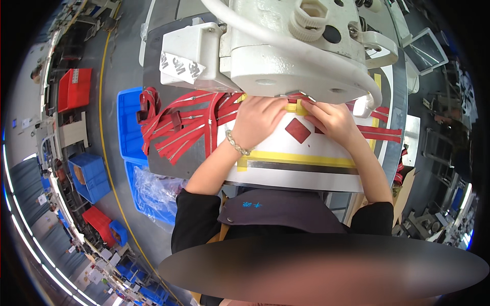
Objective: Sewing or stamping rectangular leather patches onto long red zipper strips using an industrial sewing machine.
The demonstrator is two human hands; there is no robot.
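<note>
Under the head of a white sewing machine (296,64), both my hands work at a red zipper tape, of which only a short red stretch (293,96) shows between them. My left hand (259,120), with a bracelet at its wrist, presses its bent fingers together on the tape from the left. On the other side my right hand (332,120) pinches at it, thumb and fingers drawn in. A yellow piece (296,106) lies between the fingertips. Just below sits a red diamond-shaped patch (297,131) on the white work surface. The machine hides the needle area.
Many red zippers (189,122) lie heaped left of my left arm; another red strip (380,133) extends right. Yellow tape (301,158) edges the white surface. Blue bins (131,122), one with clear plastic bags (153,191), stand left. A cardboard box (406,194) is at right.
</note>
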